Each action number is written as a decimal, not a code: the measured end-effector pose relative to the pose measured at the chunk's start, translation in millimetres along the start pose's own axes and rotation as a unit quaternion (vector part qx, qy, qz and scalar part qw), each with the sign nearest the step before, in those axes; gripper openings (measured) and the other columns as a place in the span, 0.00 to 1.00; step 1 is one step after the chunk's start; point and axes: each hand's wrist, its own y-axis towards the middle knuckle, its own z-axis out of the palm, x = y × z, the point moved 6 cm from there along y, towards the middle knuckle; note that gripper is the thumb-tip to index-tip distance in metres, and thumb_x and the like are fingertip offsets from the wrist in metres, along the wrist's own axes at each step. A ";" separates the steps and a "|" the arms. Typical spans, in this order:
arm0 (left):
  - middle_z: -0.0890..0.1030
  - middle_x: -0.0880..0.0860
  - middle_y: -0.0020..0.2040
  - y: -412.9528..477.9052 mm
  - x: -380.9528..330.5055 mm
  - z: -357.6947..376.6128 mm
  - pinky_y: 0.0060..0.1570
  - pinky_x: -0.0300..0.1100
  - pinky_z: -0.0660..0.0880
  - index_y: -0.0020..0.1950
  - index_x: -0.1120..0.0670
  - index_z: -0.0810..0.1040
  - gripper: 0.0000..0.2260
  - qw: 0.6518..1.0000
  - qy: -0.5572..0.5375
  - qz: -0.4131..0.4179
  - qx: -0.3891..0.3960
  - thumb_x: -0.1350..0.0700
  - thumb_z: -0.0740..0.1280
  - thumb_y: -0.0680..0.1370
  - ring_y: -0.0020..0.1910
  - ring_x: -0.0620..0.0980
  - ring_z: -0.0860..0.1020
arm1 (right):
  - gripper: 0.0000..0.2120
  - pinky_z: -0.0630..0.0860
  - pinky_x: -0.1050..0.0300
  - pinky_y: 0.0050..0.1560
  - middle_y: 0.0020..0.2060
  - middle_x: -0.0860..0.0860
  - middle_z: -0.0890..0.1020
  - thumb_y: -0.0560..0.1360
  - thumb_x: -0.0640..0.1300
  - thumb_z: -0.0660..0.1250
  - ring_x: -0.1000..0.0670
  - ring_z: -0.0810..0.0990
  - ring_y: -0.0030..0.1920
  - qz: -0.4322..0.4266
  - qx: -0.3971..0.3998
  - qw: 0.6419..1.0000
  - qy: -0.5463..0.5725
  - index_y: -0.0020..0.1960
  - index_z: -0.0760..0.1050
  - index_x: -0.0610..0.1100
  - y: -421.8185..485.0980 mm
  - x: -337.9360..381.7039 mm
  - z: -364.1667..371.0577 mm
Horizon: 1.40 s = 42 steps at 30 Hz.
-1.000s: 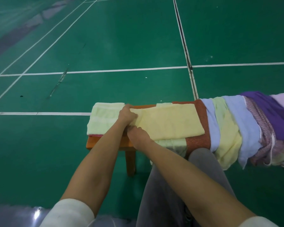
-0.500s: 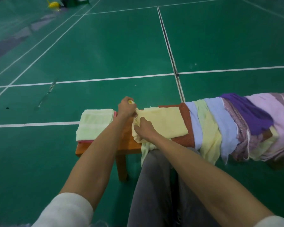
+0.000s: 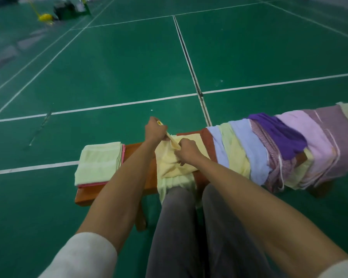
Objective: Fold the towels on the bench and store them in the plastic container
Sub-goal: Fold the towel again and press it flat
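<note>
From the head view, the left hand [image 3: 155,129] pinches a raised edge of the yellow towel [image 3: 170,160] lying on the orange bench [image 3: 138,157]; the right hand [image 3: 186,151] grips the same edge just beside it; a folded pale green towel [image 3: 98,162] rests at the bench's left end; more towels [image 3: 269,149] drape the right.

Both hands grip a yellow towel [image 3: 169,163] on the worktop [image 3: 137,151]: left hand [image 3: 155,130] lifts an edge, right hand [image 3: 186,150] pinches beside it; a folded green towel [image 3: 97,163] lies left; unfolded towels [image 3: 269,151] drape right, above the green floor [image 3: 129,67].
</note>
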 end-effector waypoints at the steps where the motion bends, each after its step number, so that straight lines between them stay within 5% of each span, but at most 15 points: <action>1: 0.76 0.59 0.54 0.5 -1.6 2.7 0.33 0.47 0.84 0.64 0.57 0.70 0.15 1.000 -0.001 -0.003 0.002 0.63 0.68 0.80 0.33 0.52 0.83 | 0.05 0.83 0.39 0.37 0.39 0.36 0.83 0.77 0.35 0.62 0.39 0.85 0.32 0.007 0.003 1.000 0.006 0.46 0.75 0.34 1.0 -4.2 -2.7; 7: 0.78 0.59 0.51 4.0 -7.6 26.1 0.38 0.54 0.84 0.58 0.54 0.69 0.13 0.999 0.029 -0.005 0.019 0.62 0.69 0.78 0.36 0.56 0.85 | 0.09 0.85 0.42 0.38 0.43 0.34 0.83 0.79 0.32 0.57 0.39 0.87 0.36 0.040 0.053 0.998 0.018 0.52 0.76 0.32 3.4 -26.2 -16.1; 11: 0.77 0.56 0.48 4.5 -13.4 46.3 0.38 0.55 0.84 0.58 0.54 0.69 0.13 0.999 0.039 0.000 0.032 0.62 0.70 0.78 0.38 0.56 0.84 | 0.06 0.85 0.41 0.37 0.44 0.33 0.82 0.78 0.32 0.58 0.37 0.86 0.36 0.044 0.054 0.997 0.019 0.46 0.73 0.35 2.9 -38.4 -26.5; 15: 0.78 0.58 0.51 6.4 -16.3 66.1 0.38 0.55 0.84 0.58 0.54 0.69 0.14 0.997 0.051 0.003 0.052 0.61 0.71 0.77 0.40 0.57 0.85 | 0.10 0.80 0.52 0.28 0.33 0.38 0.79 0.78 0.33 0.62 0.38 0.85 0.32 0.066 0.047 0.997 0.014 0.39 0.67 0.40 0.3 -54.1 -37.8; 19: 0.78 0.58 0.50 10.2 -12.1 82.2 0.39 0.55 0.84 0.57 0.54 0.69 0.15 0.996 0.061 -0.002 0.063 0.62 0.71 0.76 0.42 0.59 0.84 | 0.16 0.80 0.51 0.29 0.29 0.41 0.74 0.79 0.35 0.65 0.41 0.82 0.30 0.080 0.046 0.995 0.030 0.36 0.64 0.42 0.7 -69.5 -42.8; 27: 0.79 0.58 0.49 11.0 -6.5 113.0 0.39 0.56 0.84 0.57 0.55 0.69 0.16 0.993 0.072 -0.005 0.089 0.61 0.74 0.75 0.43 0.60 0.84 | 0.09 0.82 0.52 0.32 0.35 0.35 0.81 0.80 0.28 0.51 0.45 0.82 0.28 0.129 0.130 0.982 0.041 0.49 0.69 0.34 -0.1 -89.3 -37.9; 31: 0.81 0.61 0.52 12.9 5.9 128.5 0.45 0.56 0.84 0.63 0.56 0.71 0.20 0.990 0.081 -0.008 0.111 0.61 0.74 0.73 0.47 0.62 0.84 | 0.11 0.80 0.53 0.32 0.35 0.36 0.80 0.80 0.28 0.49 0.45 0.80 0.29 0.142 0.149 0.978 0.017 0.55 0.69 0.31 2.0 -89.6 -39.8; 36: 0.83 0.61 0.51 8.9 11.2 129.5 0.46 0.53 0.83 0.70 0.58 0.69 0.25 0.986 0.080 -0.010 0.143 0.61 0.72 0.75 0.46 0.60 0.84 | 0.09 0.77 0.55 0.29 0.34 0.38 0.79 0.80 0.31 0.55 0.45 0.78 0.28 0.143 0.153 0.975 -0.067 0.44 0.72 0.33 4.5 -85.9 -44.2; 42: 0.79 0.58 0.61 12.1 26.3 82.8 0.58 0.49 0.76 0.68 0.59 0.74 0.19 0.975 0.212 0.041 0.044 0.62 0.68 0.77 0.60 0.58 0.77 | 0.13 0.82 0.48 0.47 0.43 0.35 0.80 0.79 0.36 0.53 0.43 0.79 0.35 0.199 0.213 0.951 -0.098 0.58 0.70 0.31 -0.6 -91.7 -44.5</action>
